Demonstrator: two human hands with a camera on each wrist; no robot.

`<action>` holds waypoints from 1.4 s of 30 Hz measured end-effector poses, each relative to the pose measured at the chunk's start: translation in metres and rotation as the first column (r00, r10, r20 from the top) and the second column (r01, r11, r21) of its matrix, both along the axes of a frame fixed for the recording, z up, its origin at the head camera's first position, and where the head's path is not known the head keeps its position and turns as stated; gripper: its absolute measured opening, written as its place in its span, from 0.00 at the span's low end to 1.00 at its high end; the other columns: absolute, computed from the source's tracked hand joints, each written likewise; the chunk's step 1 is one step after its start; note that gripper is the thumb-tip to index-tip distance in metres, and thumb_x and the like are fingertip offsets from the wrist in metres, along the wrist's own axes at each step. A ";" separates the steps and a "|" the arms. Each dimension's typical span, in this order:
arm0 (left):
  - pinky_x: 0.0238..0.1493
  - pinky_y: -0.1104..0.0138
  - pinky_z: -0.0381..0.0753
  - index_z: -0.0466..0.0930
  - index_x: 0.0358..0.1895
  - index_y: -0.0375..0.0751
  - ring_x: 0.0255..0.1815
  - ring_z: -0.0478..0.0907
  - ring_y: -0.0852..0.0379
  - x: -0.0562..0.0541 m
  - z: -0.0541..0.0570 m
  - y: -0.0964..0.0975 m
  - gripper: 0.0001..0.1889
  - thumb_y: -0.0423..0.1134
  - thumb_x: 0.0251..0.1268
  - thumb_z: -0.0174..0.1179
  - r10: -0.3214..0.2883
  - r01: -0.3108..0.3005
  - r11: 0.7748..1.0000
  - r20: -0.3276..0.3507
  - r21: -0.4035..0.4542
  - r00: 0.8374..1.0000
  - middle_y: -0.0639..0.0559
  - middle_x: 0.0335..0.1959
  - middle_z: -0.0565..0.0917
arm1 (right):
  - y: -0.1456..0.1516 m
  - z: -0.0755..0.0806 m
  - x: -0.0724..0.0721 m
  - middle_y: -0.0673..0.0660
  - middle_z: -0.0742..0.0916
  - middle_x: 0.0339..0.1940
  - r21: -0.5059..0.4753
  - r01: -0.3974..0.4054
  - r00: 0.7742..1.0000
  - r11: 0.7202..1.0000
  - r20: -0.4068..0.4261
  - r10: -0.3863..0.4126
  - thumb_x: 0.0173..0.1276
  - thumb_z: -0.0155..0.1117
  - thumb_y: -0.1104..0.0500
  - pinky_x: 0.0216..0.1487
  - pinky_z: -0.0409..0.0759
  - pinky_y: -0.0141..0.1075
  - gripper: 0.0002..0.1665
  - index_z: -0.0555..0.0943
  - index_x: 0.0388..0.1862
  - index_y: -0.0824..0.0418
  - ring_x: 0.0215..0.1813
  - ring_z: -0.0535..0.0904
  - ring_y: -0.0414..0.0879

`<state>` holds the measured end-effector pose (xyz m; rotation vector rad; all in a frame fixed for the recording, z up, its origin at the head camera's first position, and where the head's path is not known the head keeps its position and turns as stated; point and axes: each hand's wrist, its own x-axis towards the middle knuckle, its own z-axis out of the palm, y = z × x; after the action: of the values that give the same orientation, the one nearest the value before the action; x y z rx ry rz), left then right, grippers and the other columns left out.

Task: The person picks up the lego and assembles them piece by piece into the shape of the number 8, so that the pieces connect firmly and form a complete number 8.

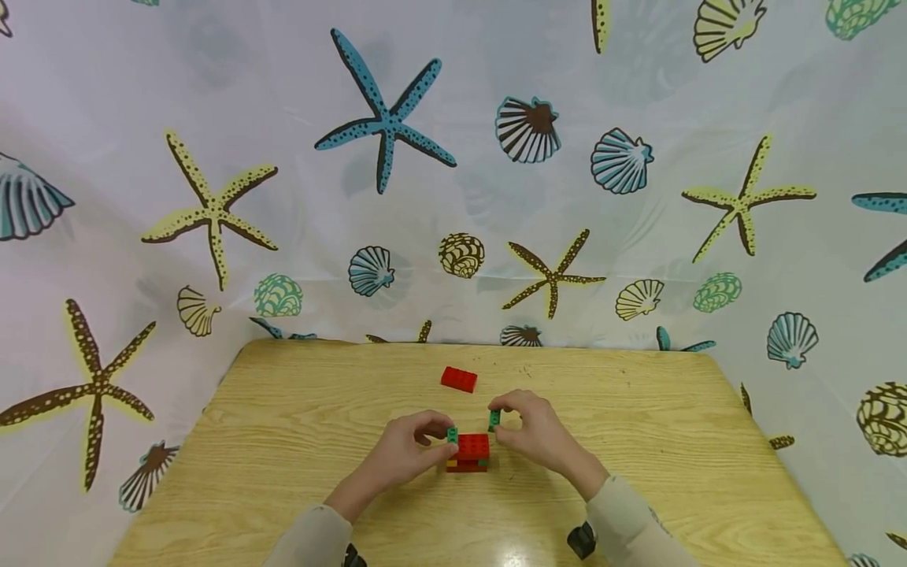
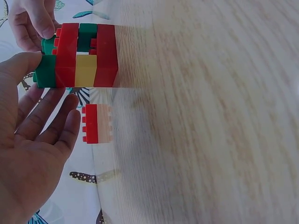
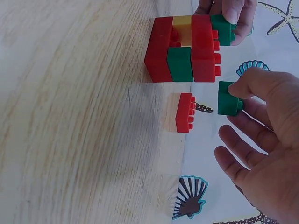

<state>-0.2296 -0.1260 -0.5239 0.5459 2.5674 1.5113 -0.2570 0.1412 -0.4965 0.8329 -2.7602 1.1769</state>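
Note:
A small stack of toy bricks stands on the table: a red brick (image 2: 106, 60) at the bottom, a yellow brick (image 2: 86, 71) and a green brick (image 3: 180, 64) at opposite ends above it, and another red brick (image 1: 473, 446) on top. My left hand (image 1: 405, 455) pinches a small green brick (image 2: 46, 71) seated on the left end of the top red brick. Beside the stack's right end, my right hand (image 1: 537, 435) holds a second small green brick (image 3: 228, 99) between thumb and finger. In the right wrist view this brick is apart from the stack.
Behind the stack a loose red brick (image 1: 459, 379) lies studs up on the wooden table (image 1: 319, 394). A white cloth (image 1: 453, 197) printed with starfish and shells hangs along the table's back and sides. A black device (image 1: 583, 540) sits at the right wrist.

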 end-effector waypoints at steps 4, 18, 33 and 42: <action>0.52 0.64 0.84 0.85 0.57 0.46 0.55 0.86 0.52 0.000 0.001 0.000 0.16 0.48 0.72 0.69 0.002 -0.002 1.000 -0.003 -0.007 1.000 0.53 0.54 0.88 | -0.002 0.002 0.003 0.56 0.89 0.55 -0.004 -0.021 1.000 1.000 -0.006 0.021 0.67 0.70 0.64 0.61 0.83 0.58 0.18 0.86 0.56 0.60 0.58 0.83 0.56; 0.52 0.65 0.84 0.85 0.56 0.46 0.55 0.86 0.53 0.000 0.002 0.001 0.16 0.47 0.72 0.70 0.003 -0.003 1.000 -0.012 -0.006 1.000 0.53 0.53 0.89 | -0.007 0.010 0.011 0.53 0.90 0.54 0.038 -0.077 0.997 0.996 0.002 0.077 0.69 0.71 0.63 0.59 0.82 0.48 0.16 0.87 0.55 0.57 0.58 0.82 0.54; 0.54 0.65 0.85 0.85 0.57 0.45 0.52 0.87 0.54 0.000 0.001 0.000 0.16 0.48 0.72 0.69 -0.011 0.011 1.000 -0.011 0.010 1.000 0.52 0.52 0.89 | -0.008 0.012 0.015 0.53 0.90 0.54 0.043 -0.126 0.992 0.991 0.039 0.124 0.68 0.71 0.63 0.58 0.81 0.47 0.16 0.87 0.54 0.57 0.57 0.81 0.57; 0.54 0.64 0.85 0.84 0.57 0.43 0.52 0.87 0.54 0.001 0.002 0.000 0.18 0.48 0.72 0.69 -0.015 0.016 1.000 -0.012 0.017 1.000 0.52 0.52 0.89 | -0.008 0.013 0.017 0.54 0.89 0.54 0.038 -0.130 0.990 0.991 0.062 0.128 0.68 0.70 0.64 0.59 0.81 0.51 0.16 0.87 0.54 0.58 0.58 0.81 0.58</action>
<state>-0.2289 -0.1259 -0.5224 0.5769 2.5549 1.5314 -0.2402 0.1335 -0.4832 1.0112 -2.8265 1.1855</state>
